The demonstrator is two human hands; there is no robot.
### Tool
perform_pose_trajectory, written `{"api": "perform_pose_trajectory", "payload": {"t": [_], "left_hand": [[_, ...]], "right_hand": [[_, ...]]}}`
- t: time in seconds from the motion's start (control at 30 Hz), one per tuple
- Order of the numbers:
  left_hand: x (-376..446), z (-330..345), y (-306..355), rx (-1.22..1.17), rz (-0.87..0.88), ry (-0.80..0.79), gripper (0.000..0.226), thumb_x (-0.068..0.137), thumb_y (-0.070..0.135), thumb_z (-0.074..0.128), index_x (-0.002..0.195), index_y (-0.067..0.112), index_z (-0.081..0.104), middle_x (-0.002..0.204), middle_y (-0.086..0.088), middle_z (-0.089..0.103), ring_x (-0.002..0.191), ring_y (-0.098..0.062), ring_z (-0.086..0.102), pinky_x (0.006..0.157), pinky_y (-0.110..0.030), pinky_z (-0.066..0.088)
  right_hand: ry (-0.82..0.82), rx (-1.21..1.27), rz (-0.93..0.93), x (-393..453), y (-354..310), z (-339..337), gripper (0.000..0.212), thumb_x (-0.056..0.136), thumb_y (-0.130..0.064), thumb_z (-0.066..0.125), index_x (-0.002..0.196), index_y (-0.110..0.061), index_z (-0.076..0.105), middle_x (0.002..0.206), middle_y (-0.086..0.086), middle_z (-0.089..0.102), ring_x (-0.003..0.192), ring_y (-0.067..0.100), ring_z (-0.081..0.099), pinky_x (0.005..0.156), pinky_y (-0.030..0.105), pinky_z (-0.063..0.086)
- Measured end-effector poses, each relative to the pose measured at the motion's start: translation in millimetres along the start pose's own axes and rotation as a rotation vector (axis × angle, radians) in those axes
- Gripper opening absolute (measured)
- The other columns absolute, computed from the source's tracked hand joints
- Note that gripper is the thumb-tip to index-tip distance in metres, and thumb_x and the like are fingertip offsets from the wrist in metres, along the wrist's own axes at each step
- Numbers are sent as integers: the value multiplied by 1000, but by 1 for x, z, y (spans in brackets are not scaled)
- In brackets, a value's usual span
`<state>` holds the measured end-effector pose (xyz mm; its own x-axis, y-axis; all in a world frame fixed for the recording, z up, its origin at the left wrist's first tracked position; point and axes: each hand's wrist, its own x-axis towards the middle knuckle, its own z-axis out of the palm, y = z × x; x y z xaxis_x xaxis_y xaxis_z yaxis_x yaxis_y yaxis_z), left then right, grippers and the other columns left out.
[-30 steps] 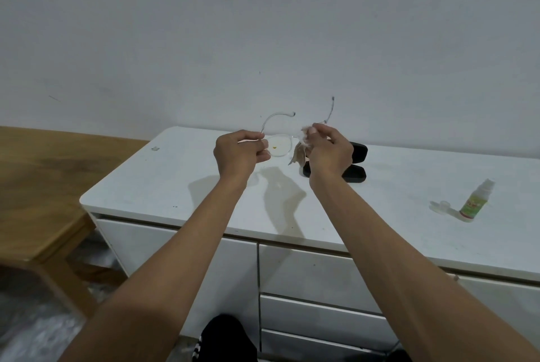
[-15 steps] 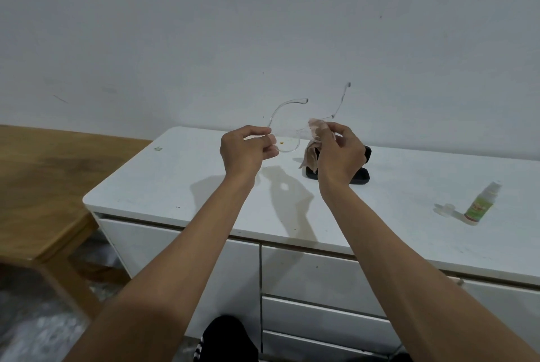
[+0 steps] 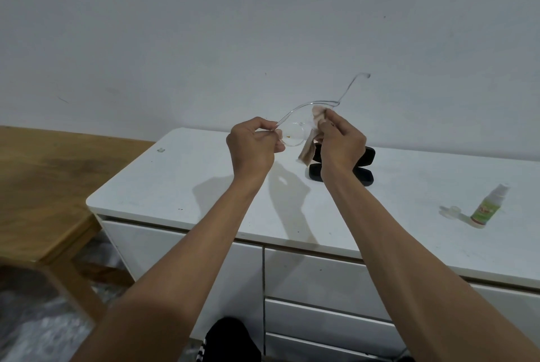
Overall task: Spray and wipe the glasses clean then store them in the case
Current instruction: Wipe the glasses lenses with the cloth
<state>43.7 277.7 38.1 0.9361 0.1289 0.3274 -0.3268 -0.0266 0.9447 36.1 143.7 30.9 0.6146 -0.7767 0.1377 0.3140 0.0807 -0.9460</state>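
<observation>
Above the back half of the white cabinet-top surface, both hands are raised well clear of it, arms stretched forward. Wide bare room lies along the surface's rounded left corner and front edge. The left hand pinches one side of the clear-framed transparent glasses, fingers curled together. The right hand pinches a crumpled beige cleaning cloth against the other side, the cloth's tail hanging down. One temple arm curves up toward the wall. Behind the right wrist the open black oval glasses case rests on the surface. Well apart to the right, near the front edge, stands a small white spray bottle with a green label, tilted, its clear cap just beside it. A wooden table lies beyond the left edge.
</observation>
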Motion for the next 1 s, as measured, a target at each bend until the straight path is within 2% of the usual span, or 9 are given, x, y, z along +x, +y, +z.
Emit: {"api": "perform_pose_trajectory", "payload": {"t": [0.1, 0.2, 0.3, 0.4, 0.47, 0.57, 0.73, 0.87, 1.0], "left_hand": [[2, 2, 3, -2, 7, 17, 12, 83, -4, 72, 79, 7, 73, 58, -9, 69, 50, -18, 68, 66, -32, 64], [3, 4, 3, -15, -5, 28, 14, 83, -6, 70, 79, 8, 73, 61, -11, 70, 53, -23, 71, 67, -33, 65], [5, 3, 0, -34, -49, 53, 18, 82, -6, 69, 77, 10, 72, 66, -12, 72, 53, -23, 72, 70, -36, 65], [7, -1, -6, -92, -115, 63, 17, 84, -10, 67, 80, 7, 71, 69, -13, 71, 50, -24, 69, 68, -39, 66], [6, -5, -8, -104, -137, 61, 15, 85, -12, 67, 83, 2, 71, 69, -16, 69, 50, -26, 65, 64, -38, 65], [5, -10, -8, -85, -138, 54, 14, 85, -14, 66, 84, -1, 71, 69, -17, 68, 51, -28, 63, 61, -39, 65], [4, -11, -4, -6, -60, 13, 15, 85, -12, 66, 83, 2, 73, 64, -12, 69, 46, -21, 66, 67, -43, 66], [5, -10, 2, 27, -2, -2, 14, 86, -7, 66, 84, 4, 74, 60, -6, 71, 49, -21, 71, 68, -40, 66], [4, -7, 9, 24, 55, 3, 12, 88, -5, 67, 83, 4, 72, 58, -6, 69, 49, -20, 70, 60, -28, 62]], "right_hand": [[-55, -32, 0, 5, -3, 1, 26, 86, -8, 71, 106, -20, 82, 96, -7, 81, 85, 17, 74, 93, 38, 60], [-137, -58, -16, 8, -6, -2, 29, 87, -6, 67, 99, -27, 82, 80, -19, 77, 69, 9, 63, 82, 33, 58], [-208, -179, -99, 10, -9, -8, 28, 86, -7, 66, 103, -23, 82, 78, -18, 75, 68, -1, 63, 81, 22, 55], [-251, -282, -156, 9, -9, -15, 24, 84, -7, 67, 97, -20, 84, 74, -14, 74, 60, 1, 56, 61, 10, 47], [-291, -347, -177, 7, -9, -21, 22, 81, -7, 67, 89, -20, 84, 72, -8, 75, 52, -1, 53, 57, 8, 42], [-326, -405, -185, 3, -9, -31, 21, 78, -6, 66, 83, -17, 83, 73, 3, 76, 52, 1, 55, 54, 7, 40], [-179, -309, -230, -8, -10, -33, 20, 77, -7, 66, 80, -18, 82, 72, 12, 74, 57, 5, 54, 60, 12, 43], [-34, -149, -202, -10, -14, -23, 23, 82, -8, 68, 92, -21, 85, 74, -16, 76, 68, -9, 65, 73, 8, 50], [-65, -58, -121, -5, -12, -11, 23, 83, -14, 74, 100, -24, 84, 89, -12, 80, 82, 2, 72, 93, 30, 59]]}}
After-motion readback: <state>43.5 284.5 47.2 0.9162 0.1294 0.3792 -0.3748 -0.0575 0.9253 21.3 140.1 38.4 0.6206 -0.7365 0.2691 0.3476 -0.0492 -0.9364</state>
